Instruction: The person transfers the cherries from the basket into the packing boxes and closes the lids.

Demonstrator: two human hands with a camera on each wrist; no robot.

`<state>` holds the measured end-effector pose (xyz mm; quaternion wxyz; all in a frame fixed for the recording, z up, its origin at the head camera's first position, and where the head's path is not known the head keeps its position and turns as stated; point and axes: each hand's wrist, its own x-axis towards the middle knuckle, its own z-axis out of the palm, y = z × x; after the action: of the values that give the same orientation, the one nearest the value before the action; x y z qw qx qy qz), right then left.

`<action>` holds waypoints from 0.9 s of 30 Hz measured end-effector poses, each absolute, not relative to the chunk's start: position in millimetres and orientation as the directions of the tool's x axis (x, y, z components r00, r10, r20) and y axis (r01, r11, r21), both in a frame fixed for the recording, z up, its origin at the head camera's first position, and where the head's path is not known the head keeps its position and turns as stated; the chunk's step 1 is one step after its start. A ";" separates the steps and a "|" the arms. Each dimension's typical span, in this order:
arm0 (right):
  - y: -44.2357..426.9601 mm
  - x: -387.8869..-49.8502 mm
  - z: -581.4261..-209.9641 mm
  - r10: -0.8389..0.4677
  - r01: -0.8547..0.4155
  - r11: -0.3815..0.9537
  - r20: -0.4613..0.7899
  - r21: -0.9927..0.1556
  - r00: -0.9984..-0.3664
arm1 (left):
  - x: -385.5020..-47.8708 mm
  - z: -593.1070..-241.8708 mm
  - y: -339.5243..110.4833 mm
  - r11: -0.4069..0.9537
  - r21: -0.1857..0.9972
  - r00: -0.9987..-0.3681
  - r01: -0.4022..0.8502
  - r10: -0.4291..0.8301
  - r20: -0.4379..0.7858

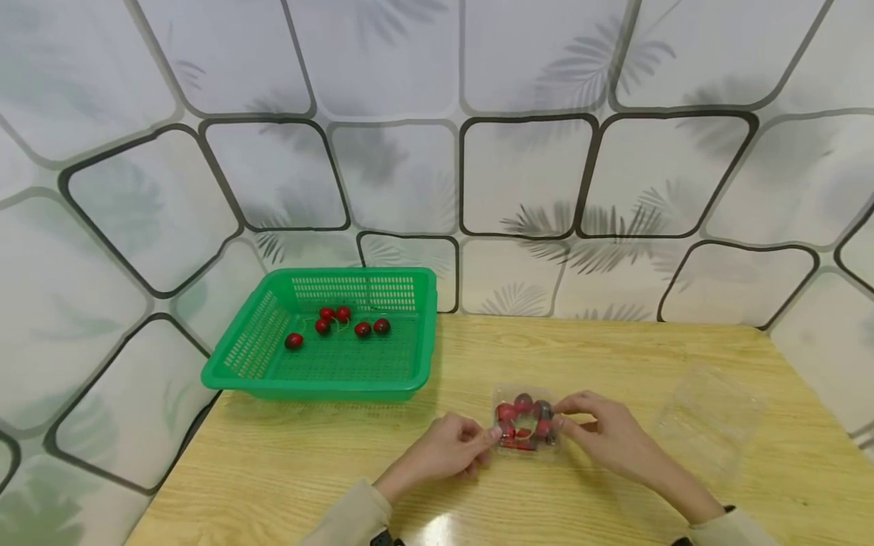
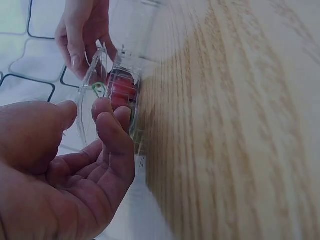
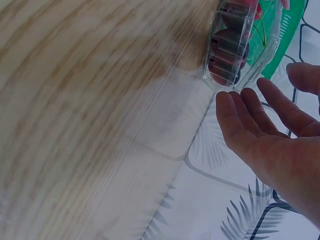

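Note:
A clear plastic box [image 1: 504,452] of red and dark cherries [image 1: 523,403] stands on the table in front of me. Its clear lid [image 2: 86,90] is tilted, partly raised over the fruit, in the left wrist view. At the box's left front corner, my left hand [image 1: 454,446] holds the edge with curled fingers and thumb. My right hand [image 1: 614,440] touches the right side; in the right wrist view its fingers [image 3: 250,107] are extended by the box end, thumb apart. A green stem [image 2: 98,89] shows under the lid.
A green plastic basket [image 1: 328,393] stands at the back left with several loose cherries [image 1: 363,330] in it. Another clear plastic piece [image 1: 710,417] lies on the wooden table [image 1: 546,516] at the right. A patterned wall covering [image 1: 526,174] rises behind the table.

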<state>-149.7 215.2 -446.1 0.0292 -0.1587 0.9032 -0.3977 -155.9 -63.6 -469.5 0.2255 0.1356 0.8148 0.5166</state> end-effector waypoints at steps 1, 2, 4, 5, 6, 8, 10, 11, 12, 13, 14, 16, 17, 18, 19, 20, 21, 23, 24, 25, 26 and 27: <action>215.5 -149.6 -446.4 -0.303 -0.251 0.637 0.063 -0.729 -0.951 | -155.8 -469.6 -63.6 0.424 0.906 -0.860 -0.017 0.457 -0.229; 215.8 -149.5 -446.6 -0.295 -0.237 0.640 0.052 -0.731 -0.954 | -155.6 -469.7 -63.6 0.418 0.908 -0.858 -0.024 0.458 -0.233; 217.3 -149.3 -447.3 -0.278 -0.209 0.649 0.027 -0.732 -0.960 | -155.6 -470.3 -63.5 0.411 0.911 -0.855 -0.037 0.459 -0.242; 218.4 -149.3 -447.6 -0.270 -0.195 0.654 0.015 -0.731 -0.963 | -155.6 -470.6 -63.5 0.408 0.912 -0.852 -0.037 0.464 -0.242; 219.6 -149.0 -447.9 -0.260 -0.179 0.660 0.002 -0.730 -0.966 | -155.4 -470.7 -63.5 0.404 0.914 -0.850 -0.039 0.467 -0.243; 223.0 -149.0 -448.1 -0.246 -0.144 0.675 -0.037 -0.723 -0.968 | -155.2 -471.5 -63.4 0.403 0.914 -0.848 -0.047 0.467 -0.250; 227.1 -149.0 -448.8 -0.250 -0.099 0.673 -0.099 -0.733 -0.963 | -154.9 -472.1 -63.6 0.403 0.914 -0.848 -0.044 0.469 -0.247; 228.8 -149.0 -449.3 -0.246 -0.060 0.667 -0.144 -0.742 -0.958 | -155.0 -472.5 -63.7 0.403 0.914 -0.847 -0.045 0.470 -0.249; 230.6 -148.9 -449.9 -0.248 -0.020 0.659 -0.191 -0.752 -0.950 | -154.8 -472.9 -63.8 0.403 0.914 -0.847 -0.049 0.468 -0.252; 232.2 -148.9 -450.6 -0.257 0.016 0.644 -0.236 -0.765 -0.937 | -155.0 -473.3 -64.0 0.402 0.914 -0.846 -0.051 0.469 -0.254; 233.4 -148.8 -451.7 -0.268 0.050 0.623 -0.273 -0.781 -0.924 | -154.8 -473.2 -64.4 0.401 0.915 -0.846 -0.052 0.469 -0.254; 234.4 -147.8 -453.8 -0.286 0.111 0.585 -0.332 -0.803 -0.899 | -155.2 -473.4 -64.6 0.399 0.915 -0.845 -0.057 0.469 -0.257; 234.5 -147.3 -455.0 -0.302 0.126 0.566 -0.347 -0.815 -0.888 | -155.6 -473.6 -64.7 0.398 0.916 -0.845 -0.057 0.470 -0.257; 234.2 -146.7 -456.1 -0.317 0.139 0.544 -0.356 -0.828 -0.879 | -155.7 -473.3 -64.7 0.397 0.916 -0.845 -0.055 0.471 -0.255; 233.7 -146.2 -457.2 -0.330 0.150 0.523 -0.362 -0.839 -0.872 | -156.0 -473.3 -64.6 0.395 0.917 -0.844 -0.052 0.473 -0.252; 233.1 -145.7 -458.1 -0.338 0.162 0.507 -0.368 -0.846 -0.866 | -156.3 -473.0 -64.4 0.393 0.918 -0.844 -0.051 0.474 -0.250; 232.5 -145.2 -458.9 -0.347 0.175 0.490 -0.375 -0.854 -0.860 | -156.8 -472.9 -64.2 0.393 0.918 -0.843 -0.049 0.477 -0.249; 231.5 -144.9 -460.1 -0.360 0.196 0.461 -0.384 -0.866 -0.850 | -157.2 -472.7 -64.0 0.389 0.920 -0.840 -0.053 0.481 -0.252; 231.2 -144.9 -460.3 -0.365 0.205 0.447 -0.387 -0.870 -0.846 | -157.5 -472.5 -63.9 0.386 0.921 -0.837 -0.058 0.483 -0.255; 231.0 -145.0 -460.6 -0.373 0.212 0.436 -0.390 -0.875 -0.842 | -157.9 -472.4 -63.9 0.383 0.922 -0.835 -0.066 0.485 -0.261; 230.9 -145.3 -461.0 -0.380 0.220 0.424 -0.393 -0.878 -0.838 | -158.1 -472.2 -64.0 0.378 0.923 -0.832 -0.077 0.486 -0.268; 231.2 -145.3 -461.3 -0.388 0.223 0.413 -0.392 -0.883 -0.835 | -158.3 -472.3 -64.2 0.373 0.923 -0.828 -0.089 0.487 -0.277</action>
<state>-145.3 231.2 -461.3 0.2829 -0.0521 0.7914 -0.5393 -158.3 -64.2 -472.3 0.2643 0.1266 0.7853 0.5454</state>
